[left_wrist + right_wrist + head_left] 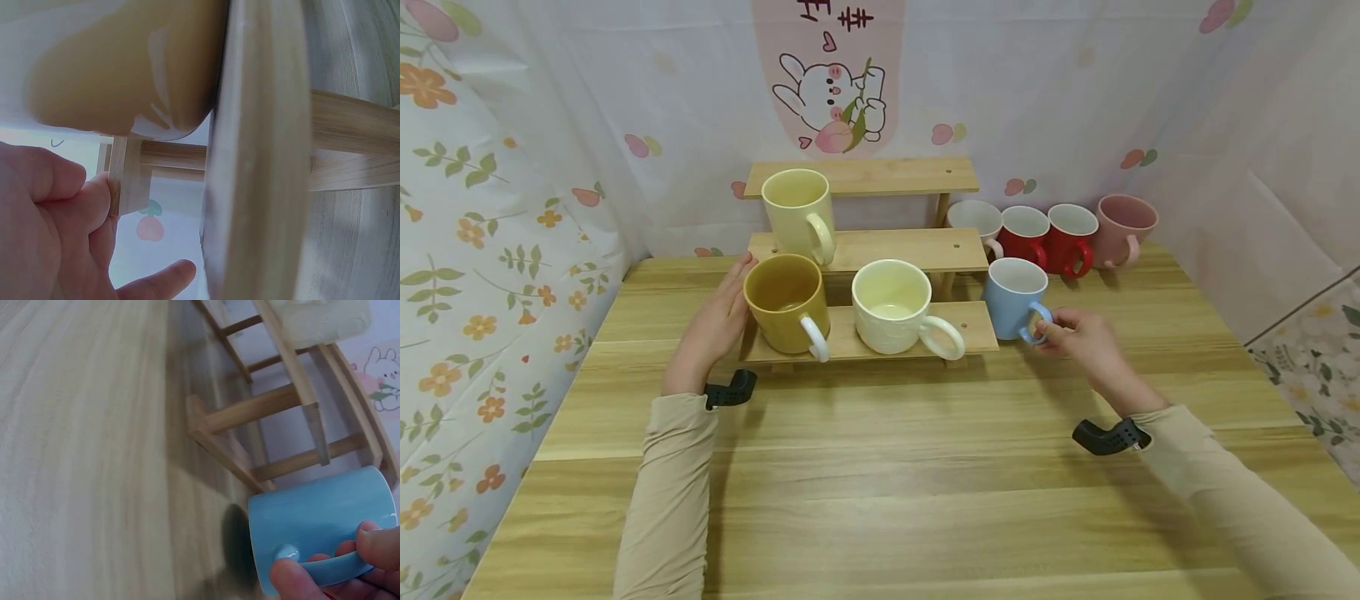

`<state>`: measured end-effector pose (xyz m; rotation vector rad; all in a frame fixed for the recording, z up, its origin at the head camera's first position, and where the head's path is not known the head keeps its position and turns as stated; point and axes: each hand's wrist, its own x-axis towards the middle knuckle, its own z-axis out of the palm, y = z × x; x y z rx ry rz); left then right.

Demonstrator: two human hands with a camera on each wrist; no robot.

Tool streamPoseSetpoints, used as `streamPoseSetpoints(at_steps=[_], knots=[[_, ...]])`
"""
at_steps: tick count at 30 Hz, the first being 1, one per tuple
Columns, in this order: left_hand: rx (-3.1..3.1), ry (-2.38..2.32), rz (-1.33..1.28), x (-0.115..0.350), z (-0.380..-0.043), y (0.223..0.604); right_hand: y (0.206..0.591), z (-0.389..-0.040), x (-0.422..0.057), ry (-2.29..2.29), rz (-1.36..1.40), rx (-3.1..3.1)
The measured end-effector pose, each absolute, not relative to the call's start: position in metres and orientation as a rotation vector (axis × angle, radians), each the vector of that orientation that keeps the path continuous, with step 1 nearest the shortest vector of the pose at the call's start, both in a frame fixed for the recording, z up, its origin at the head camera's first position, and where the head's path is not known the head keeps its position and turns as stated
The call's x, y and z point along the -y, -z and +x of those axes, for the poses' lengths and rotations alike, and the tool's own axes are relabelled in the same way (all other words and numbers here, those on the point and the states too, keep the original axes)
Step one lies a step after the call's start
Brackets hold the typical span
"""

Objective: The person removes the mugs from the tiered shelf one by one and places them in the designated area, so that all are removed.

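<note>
By its handle, my right hand [1086, 342] holds a light blue mug [1011, 300], upright beside the right end of a three-tier wooden shelf [861, 177]. In the right wrist view, the blue mug [319, 519] appears slightly off the tabletop, its shadow to one side. My left hand [715, 329] is at the shelf's left end; in the left wrist view its fingers [94, 206] touch the end of a board, one finger stretched out. Next to it on the lowest tier stand a mustard mug [786, 304] and a cream mug [887, 321]. A pale yellow mug [793, 212] occupies the middle tier.
Behind the blue mug, a white mug [973, 218], two red mugs [1024, 242] and a pink mug [1122, 229] stand in a row on the wooden table [887, 492]. A printed curtain [700, 108] hangs close behind the shelf.
</note>
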<state>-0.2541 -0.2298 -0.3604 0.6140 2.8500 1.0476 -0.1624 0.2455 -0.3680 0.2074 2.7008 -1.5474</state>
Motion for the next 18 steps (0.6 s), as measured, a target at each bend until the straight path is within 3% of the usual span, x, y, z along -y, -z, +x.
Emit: streamPoseSetpoints(at_steps=[18], knots=[[-2.848,-1.049,0.617,0.231,-0.255,0.362,0.386,-0.179,-0.227,1.442,0.248,-2.753]])
